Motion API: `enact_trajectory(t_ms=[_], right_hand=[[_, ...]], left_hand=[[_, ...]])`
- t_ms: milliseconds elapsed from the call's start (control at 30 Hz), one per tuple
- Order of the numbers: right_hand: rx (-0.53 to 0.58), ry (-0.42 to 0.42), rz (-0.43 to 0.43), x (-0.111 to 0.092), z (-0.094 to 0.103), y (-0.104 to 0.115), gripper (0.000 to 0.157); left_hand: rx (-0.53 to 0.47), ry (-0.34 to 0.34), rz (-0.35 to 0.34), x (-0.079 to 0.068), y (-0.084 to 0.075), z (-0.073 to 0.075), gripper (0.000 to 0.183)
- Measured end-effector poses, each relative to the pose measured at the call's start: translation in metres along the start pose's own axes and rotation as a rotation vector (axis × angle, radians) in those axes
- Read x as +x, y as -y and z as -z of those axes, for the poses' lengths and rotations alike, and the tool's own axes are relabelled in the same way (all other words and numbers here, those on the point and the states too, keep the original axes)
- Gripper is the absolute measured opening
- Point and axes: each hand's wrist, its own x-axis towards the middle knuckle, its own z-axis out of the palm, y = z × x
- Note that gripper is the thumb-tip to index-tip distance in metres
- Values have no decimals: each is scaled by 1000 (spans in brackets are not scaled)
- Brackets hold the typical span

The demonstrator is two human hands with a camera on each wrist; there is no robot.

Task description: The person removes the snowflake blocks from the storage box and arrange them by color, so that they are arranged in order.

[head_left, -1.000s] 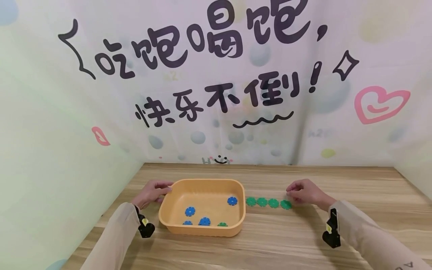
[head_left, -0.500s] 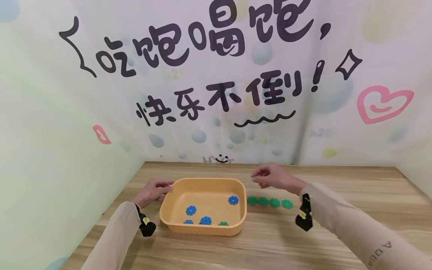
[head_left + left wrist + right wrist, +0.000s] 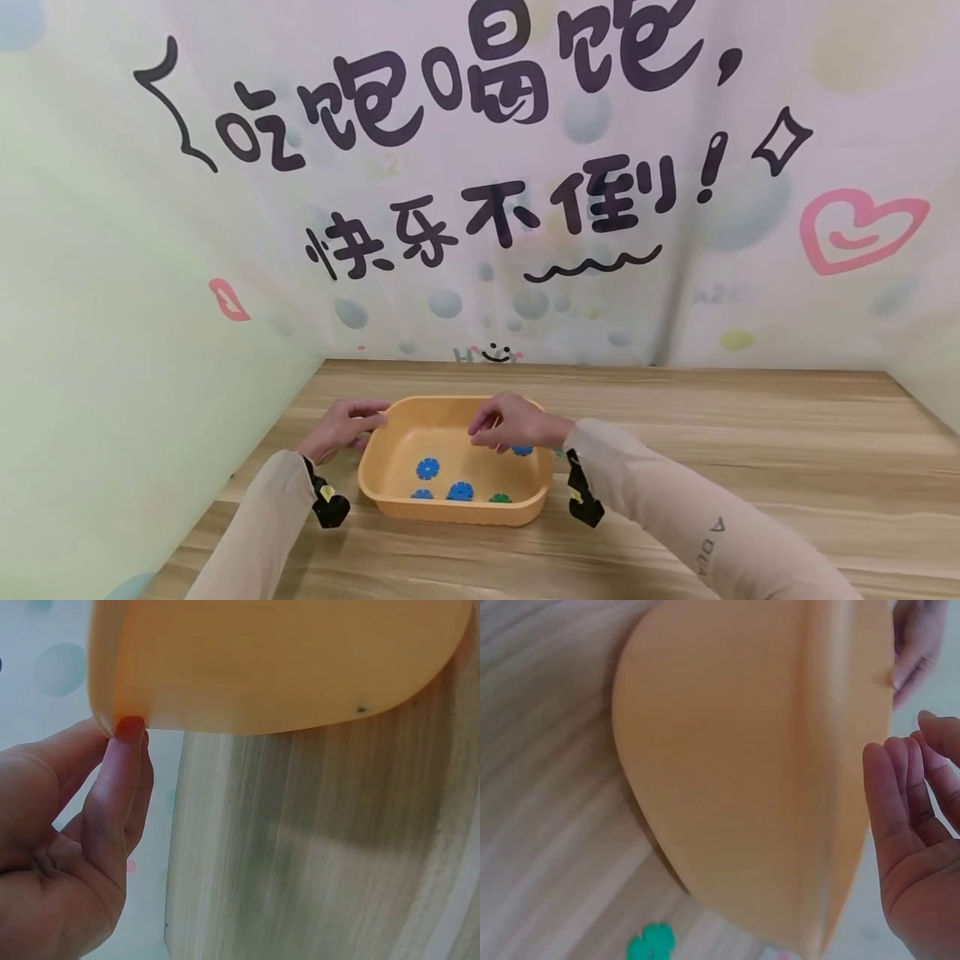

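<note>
A yellow-orange plastic basin (image 3: 457, 512) stands on the wooden table, holding several blue snowflake discs (image 3: 427, 468) and a green snowflake disc (image 3: 500, 499). At its left end my left hand (image 3: 339, 427) grips the rim; in the left wrist view, thumb and fingers pinch the basin's corner (image 3: 285, 667). My right hand (image 3: 513, 422) is above the right half of the basin, fingers loosely bent with nothing between them, as the right wrist view confirms. It partly covers a blue disc (image 3: 522, 451).
A green snowflake disc (image 3: 651, 943) lies on the table beside the basin's right end; my right forearm hides most of that spot in the head view. A printed cloth (image 3: 495, 317) hangs behind the wooden table (image 3: 750, 433).
My right hand has left the last disc of the green row, moving left over the row to above the basin. The left hand stays on the rim.
</note>
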Motion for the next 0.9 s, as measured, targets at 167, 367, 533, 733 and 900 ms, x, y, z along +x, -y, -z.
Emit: enact_trajectory(t_ms=[167,367,533,733,900], right_hand=[[-22,72,-8,6,-20,-3,6],[-59,135,-88,11,-31,-5,11],[-65,152,-133,14,-43,-3,18],[-116,187,-60,18,-55,5,22],[-195,199,-45,22,-62,8,21]], left_hand=[[-3,-4,1,0,0,0,40],[-7,-14,10,3,1,-1,40],[-2,-22,26,5,3,0,40],[-5,-25,21,3,4,0,39],[-21,-23,6,3,4,0,38]])
